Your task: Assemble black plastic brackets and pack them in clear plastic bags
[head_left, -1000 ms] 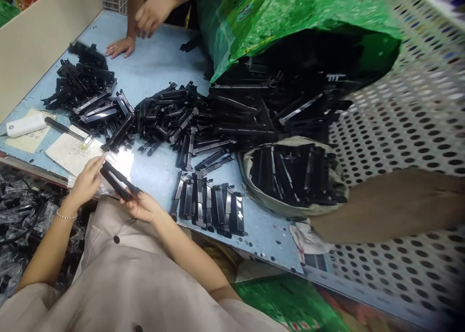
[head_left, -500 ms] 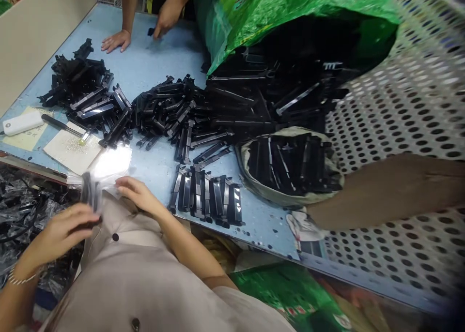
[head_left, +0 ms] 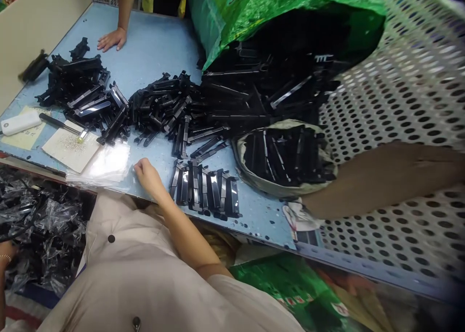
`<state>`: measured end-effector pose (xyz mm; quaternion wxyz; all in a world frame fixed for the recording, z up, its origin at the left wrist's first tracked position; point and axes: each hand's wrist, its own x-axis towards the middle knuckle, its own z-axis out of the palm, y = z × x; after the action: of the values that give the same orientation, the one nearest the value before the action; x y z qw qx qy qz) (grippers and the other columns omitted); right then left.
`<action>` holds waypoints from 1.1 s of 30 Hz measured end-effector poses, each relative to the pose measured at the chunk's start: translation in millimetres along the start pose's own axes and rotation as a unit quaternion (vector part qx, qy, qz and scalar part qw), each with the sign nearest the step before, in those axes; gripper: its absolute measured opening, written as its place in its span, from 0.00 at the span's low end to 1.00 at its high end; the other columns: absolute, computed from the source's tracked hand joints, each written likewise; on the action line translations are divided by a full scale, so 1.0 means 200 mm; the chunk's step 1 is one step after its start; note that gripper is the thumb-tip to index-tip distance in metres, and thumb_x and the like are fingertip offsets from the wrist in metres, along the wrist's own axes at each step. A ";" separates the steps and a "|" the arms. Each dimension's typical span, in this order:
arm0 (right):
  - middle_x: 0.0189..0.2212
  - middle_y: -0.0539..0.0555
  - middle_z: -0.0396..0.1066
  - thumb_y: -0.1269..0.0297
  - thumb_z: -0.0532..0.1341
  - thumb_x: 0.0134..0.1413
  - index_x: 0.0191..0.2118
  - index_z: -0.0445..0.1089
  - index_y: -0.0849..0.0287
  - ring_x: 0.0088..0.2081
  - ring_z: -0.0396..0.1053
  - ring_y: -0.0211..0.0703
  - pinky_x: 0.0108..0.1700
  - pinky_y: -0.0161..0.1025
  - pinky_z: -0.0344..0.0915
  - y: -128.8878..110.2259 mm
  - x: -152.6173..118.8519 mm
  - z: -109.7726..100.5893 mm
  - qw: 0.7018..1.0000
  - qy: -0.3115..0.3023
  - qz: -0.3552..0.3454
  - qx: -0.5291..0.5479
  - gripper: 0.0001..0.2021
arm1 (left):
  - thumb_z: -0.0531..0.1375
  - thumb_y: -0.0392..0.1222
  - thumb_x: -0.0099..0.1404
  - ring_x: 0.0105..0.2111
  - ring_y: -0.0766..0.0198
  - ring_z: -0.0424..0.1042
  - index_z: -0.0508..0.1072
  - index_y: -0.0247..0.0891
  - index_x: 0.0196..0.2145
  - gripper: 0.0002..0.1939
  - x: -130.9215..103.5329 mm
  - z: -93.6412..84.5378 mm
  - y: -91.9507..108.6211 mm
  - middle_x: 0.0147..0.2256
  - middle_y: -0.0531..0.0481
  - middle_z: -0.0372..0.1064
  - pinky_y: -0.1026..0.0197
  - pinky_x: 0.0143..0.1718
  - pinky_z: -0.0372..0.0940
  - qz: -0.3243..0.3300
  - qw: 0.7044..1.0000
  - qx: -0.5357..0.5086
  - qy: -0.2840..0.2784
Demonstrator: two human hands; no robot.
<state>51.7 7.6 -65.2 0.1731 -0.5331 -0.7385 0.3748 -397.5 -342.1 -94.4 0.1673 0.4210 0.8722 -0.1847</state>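
Fingers (head_left: 141,165) of the right hand (head_left: 148,177): curled in toward the palm; whether anything is pinched within, cannot tell. Right arm: forearm reaching forward from a short beige sleeve, hand at the near edge of the bench (head_left: 265,225), between clear plastic bags (head_left: 109,165) on one side and a row of black parts (head_left: 196,187) on the other.

Left hand (head_left: 7,249): at the lower left margin, mostly out of frame, bracelet (head_left: 5,257) at the wrist; state of its fingers, cannot tell. Nearest to it: heap of bagged black pieces (head_left: 47,230), clear wrapping, below bench level.

Bench: pale blue top, marked with dark specks. On it: two loose piles of black parts, one left (head_left: 83,85), one central (head_left: 160,99); one blurred black piece (head_left: 34,67) beside the left pile; white card (head_left: 70,153) with golden specks; dark-handled tool (head_left: 60,123), tip over the card; white device (head_left: 22,123) on yellow paper (head_left: 27,141); round cloth sack (head_left: 256,187), filled with black parts; green bag (head_left: 218,37), mouth open, black parts spilling out.

Room: co-worker's hand (head_left: 112,39), flat on the far side; pale partition (head_left: 43,17), left; perforated panel (head_left: 399,109), right; second green bag (head_left: 283,283), under the bench
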 end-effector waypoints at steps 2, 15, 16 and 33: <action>0.38 0.53 0.71 0.61 0.52 0.67 0.42 0.64 0.56 0.38 0.66 0.46 0.41 0.41 0.60 0.00 0.00 0.00 0.999 0.010 0.016 0.033 0.07 | 0.52 0.50 0.61 0.35 0.46 0.80 0.74 0.39 0.31 0.15 0.04 -0.08 0.25 0.32 0.39 0.78 0.50 0.34 0.72 -0.002 0.996 -0.054 0.064; 0.25 0.48 0.70 0.54 0.57 0.65 0.33 0.61 0.55 0.28 0.69 0.39 0.31 0.36 0.65 0.02 0.02 -0.06 0.934 -0.099 0.082 0.332 0.12 | 0.60 0.43 0.67 0.44 0.51 0.72 0.75 0.37 0.37 0.07 -0.01 -0.58 1.94 0.40 0.39 0.73 0.49 0.50 0.66 0.385 0.812 -0.392 0.195; 0.24 0.47 0.71 0.51 0.59 0.63 0.35 0.62 0.55 0.27 0.69 0.38 0.29 0.34 0.65 0.03 0.01 -0.06 0.902 -0.099 0.097 0.409 0.13 | 0.58 0.43 0.69 0.42 0.53 0.72 0.75 0.38 0.35 0.08 0.01 -0.57 1.93 0.39 0.41 0.73 0.51 0.48 0.66 0.371 0.802 -0.436 0.170; 0.30 0.48 0.70 0.53 0.65 0.55 0.33 0.68 0.56 0.35 0.67 0.39 0.37 0.36 0.64 -0.03 -0.07 0.01 0.935 -0.075 0.023 0.347 0.12 | 0.71 0.46 0.51 0.23 0.68 0.59 0.68 0.38 0.21 0.16 0.05 -0.62 1.93 0.19 0.57 0.62 0.64 0.27 0.53 0.234 0.777 -0.583 0.037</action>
<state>50.8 -6.5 -60.4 0.2827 -0.4267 -0.5612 0.6504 -112.6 -55.6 -61.0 0.3868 0.4402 0.6932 0.4197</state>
